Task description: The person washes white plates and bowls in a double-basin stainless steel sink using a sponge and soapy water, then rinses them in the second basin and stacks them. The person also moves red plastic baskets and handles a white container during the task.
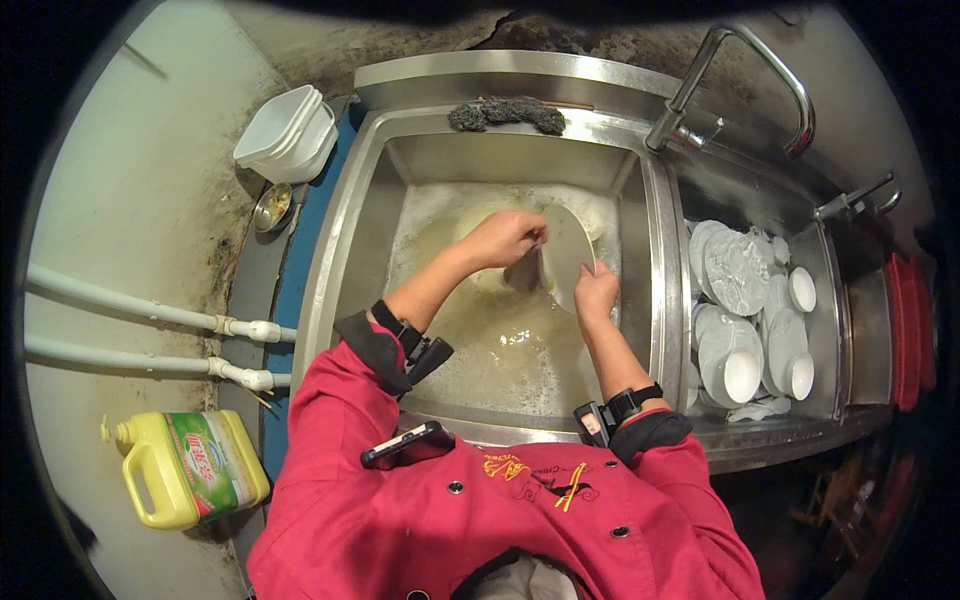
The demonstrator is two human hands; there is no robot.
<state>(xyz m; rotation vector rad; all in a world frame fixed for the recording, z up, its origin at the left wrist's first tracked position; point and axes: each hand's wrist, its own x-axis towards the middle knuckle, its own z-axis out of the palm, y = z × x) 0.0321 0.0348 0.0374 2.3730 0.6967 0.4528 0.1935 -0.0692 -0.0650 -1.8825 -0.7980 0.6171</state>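
Observation:
My right hand [598,290] grips the lower right rim of a white plate [570,251], tilted steeply above the water. My left hand [510,236] is beside the plate's upper left part, its fingers closed on a dark, limp cloth [523,274] that hangs toward the water. Both hands are over a deep stainless steel sink basin [646,225] holding cloudy, foamy water [495,360]. Pale shapes show faintly beneath the surface near the plate, too blurred to name.
Steel wool scourers [506,115] lie on the back ledge. A swivel faucet [731,34] rises behind the divider. White plates [736,274] and bowls [742,376] fill the right basin. At left are stacked white tubs [281,131], a small metal bowl [273,206], pipes [247,330] and a yellow detergent jug [195,469].

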